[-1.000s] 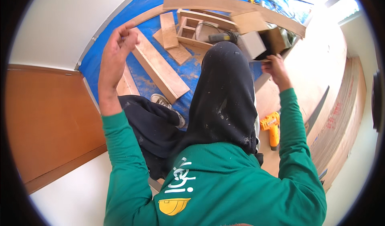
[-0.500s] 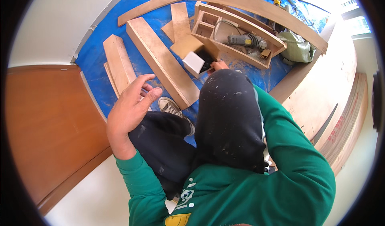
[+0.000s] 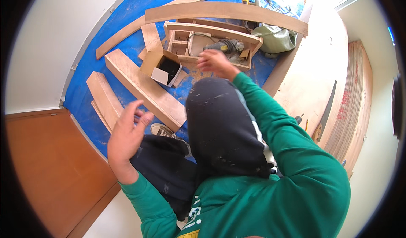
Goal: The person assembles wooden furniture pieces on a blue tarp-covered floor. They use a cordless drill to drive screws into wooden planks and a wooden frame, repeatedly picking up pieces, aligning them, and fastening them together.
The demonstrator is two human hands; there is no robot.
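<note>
My left hand (image 3: 126, 137) hovers empty over my bent left leg, thumb and fingers apart. My right hand (image 3: 216, 64) is lifted past my right knee, close to the near side of an open wooden tool tray (image 3: 192, 59). Its fingers are smeared by motion, and nothing shows in them. Left of that hand, an open cardboard box (image 3: 153, 62) with dark contents too small to make out stands beside a long wooden box beam (image 3: 144, 86). In the tray lies a grey power tool with a cord, apparently an angle grinder (image 3: 224, 46).
Blue sheeting (image 3: 82, 92) covers the floor. Curved wooden strips (image 3: 228, 10) cross the far side, near a green sack (image 3: 275, 39). Shorter boards (image 3: 103, 94) lie at left. On the right are a plywood sheet (image 3: 304, 86), a handsaw (image 3: 326, 111) and stacked panels (image 3: 354, 98).
My right hand has let go of the cardboard box and lifted away to its right. The box now rests by the beam. My left hand stays raised, and the view has shifted.
</note>
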